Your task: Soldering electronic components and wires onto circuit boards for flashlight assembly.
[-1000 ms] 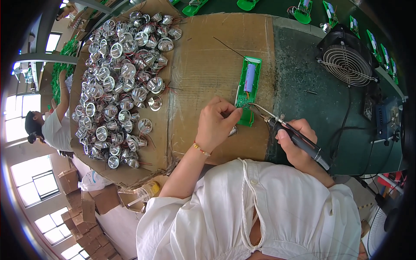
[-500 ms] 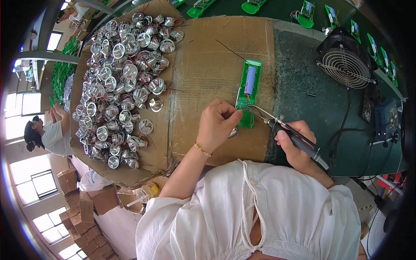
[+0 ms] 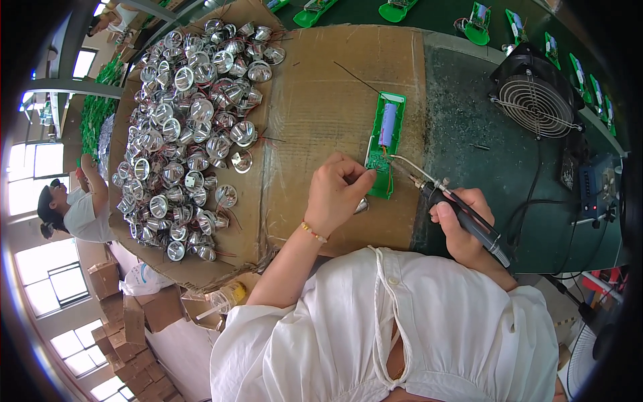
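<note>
Right hand (image 3: pixel 465 218) wrapped round the iron (image 3: pixel 477 231), angled up-left, likely to bring its tip near the board (image 3: pixel 378 161). Left hand's (image 3: pixel 338 191) fingers were narrow at the case (image 3: pixel 397 134), mid-frame, probably steadying it; couldn't tell what they pinched. Reflectors (image 3: pixel 194 114) lay heaped upper left, seemingly within reach.

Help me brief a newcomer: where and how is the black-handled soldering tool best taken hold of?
Probably grip the soldering tool by its thick black cylindrical handle, from the lower right, as the right hand does. The tool slants, its slim bare metal front pointing up-left toward the long green plastic case; that end looks risky to touch.
</note>
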`<state>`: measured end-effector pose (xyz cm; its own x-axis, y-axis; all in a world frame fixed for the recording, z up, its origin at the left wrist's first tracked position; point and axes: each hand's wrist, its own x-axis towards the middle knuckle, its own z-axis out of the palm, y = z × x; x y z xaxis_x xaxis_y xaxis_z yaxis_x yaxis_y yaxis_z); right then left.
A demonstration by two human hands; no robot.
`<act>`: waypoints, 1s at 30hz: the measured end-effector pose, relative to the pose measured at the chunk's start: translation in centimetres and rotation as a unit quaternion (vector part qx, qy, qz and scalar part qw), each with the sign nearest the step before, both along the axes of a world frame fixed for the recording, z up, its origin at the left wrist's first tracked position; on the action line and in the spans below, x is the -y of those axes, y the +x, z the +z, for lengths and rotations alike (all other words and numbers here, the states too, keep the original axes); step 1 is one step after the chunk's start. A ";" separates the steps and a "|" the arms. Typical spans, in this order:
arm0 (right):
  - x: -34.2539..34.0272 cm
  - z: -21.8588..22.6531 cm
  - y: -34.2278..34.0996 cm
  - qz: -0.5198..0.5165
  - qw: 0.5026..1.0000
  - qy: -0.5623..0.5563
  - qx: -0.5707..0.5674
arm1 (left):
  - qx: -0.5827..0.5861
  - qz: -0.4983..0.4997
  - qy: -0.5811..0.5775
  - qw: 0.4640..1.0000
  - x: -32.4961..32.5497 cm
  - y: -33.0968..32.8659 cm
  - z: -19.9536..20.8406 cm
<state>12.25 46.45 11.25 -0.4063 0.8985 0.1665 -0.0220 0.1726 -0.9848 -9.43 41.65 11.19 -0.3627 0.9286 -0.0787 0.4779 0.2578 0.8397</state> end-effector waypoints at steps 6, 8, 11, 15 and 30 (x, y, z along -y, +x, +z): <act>0.1 -0.2 0.2 0.031 0.999 0.000 0.035 | 0.001 0.005 -0.004 1.000 0.0 0.1 0.0; 0.1 -0.1 0.2 0.026 0.999 0.001 0.036 | 0.003 0.005 -0.003 1.000 -0.1 0.1 0.0; 0.2 -0.1 0.2 0.028 0.999 -0.012 0.037 | 0.000 0.008 0.000 1.000 0.0 0.1 -0.1; 0.2 -0.1 0.5 0.023 0.999 -0.005 0.049 | -0.006 0.008 0.000 1.000 0.0 0.1 0.0; -0.2 0.0 1.1 0.008 1.000 -0.004 0.023 | -0.131 0.049 -0.091 0.986 7.0 -2.0 4.3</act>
